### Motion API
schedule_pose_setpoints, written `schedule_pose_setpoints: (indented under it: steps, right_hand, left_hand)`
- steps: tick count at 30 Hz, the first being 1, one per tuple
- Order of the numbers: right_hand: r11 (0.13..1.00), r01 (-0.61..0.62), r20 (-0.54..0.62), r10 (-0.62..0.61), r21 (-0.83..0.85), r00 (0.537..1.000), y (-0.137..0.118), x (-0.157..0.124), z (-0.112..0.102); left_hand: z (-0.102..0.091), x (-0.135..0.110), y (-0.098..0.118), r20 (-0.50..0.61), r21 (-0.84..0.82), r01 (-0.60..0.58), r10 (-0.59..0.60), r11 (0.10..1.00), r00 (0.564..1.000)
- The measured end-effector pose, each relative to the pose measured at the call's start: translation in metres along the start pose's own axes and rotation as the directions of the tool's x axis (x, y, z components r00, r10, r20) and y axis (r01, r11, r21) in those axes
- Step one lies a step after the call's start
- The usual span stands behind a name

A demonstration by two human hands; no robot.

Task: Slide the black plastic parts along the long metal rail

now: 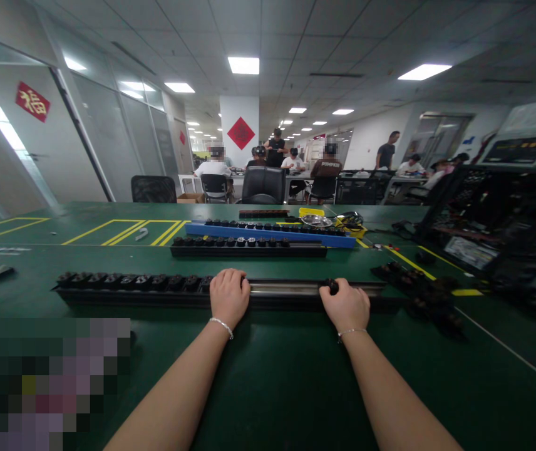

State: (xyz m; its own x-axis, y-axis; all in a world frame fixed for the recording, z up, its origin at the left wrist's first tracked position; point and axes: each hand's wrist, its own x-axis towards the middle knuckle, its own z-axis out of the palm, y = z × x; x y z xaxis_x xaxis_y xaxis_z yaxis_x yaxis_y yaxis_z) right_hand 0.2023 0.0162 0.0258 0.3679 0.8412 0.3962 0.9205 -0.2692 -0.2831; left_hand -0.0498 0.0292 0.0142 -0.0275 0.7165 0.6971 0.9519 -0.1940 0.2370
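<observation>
A long black rail (291,289) lies across the green table in front of me, its left half filled with several black sockets (131,280). My left hand (228,297) is curled over the rail at the end of that row of sockets. My right hand (345,306) is closed around one small black socket (330,285) sitting on the bare right part of the rail. Both wrists wear thin bracelets.
Behind lie a second black rail with sockets (249,248) and a blue rail (270,233). Loose black sockets (430,293) are heaped at the right, beside a dark machine (498,219). A metal bowl (315,220) stands further back. People sit at desks far behind.
</observation>
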Motion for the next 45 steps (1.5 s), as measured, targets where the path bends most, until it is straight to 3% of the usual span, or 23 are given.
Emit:
schedule_pose_setpoints:
  steps: [45]
  right_hand:
    - [0.996, -0.08, -0.003, 0.08, -0.042, 0.997, 0.01, 0.005, -0.004]
  left_hand:
    - [-0.001, 0.0, 0.0, 0.001, -0.002, 0.001, -0.001, 1.0, 1.0]
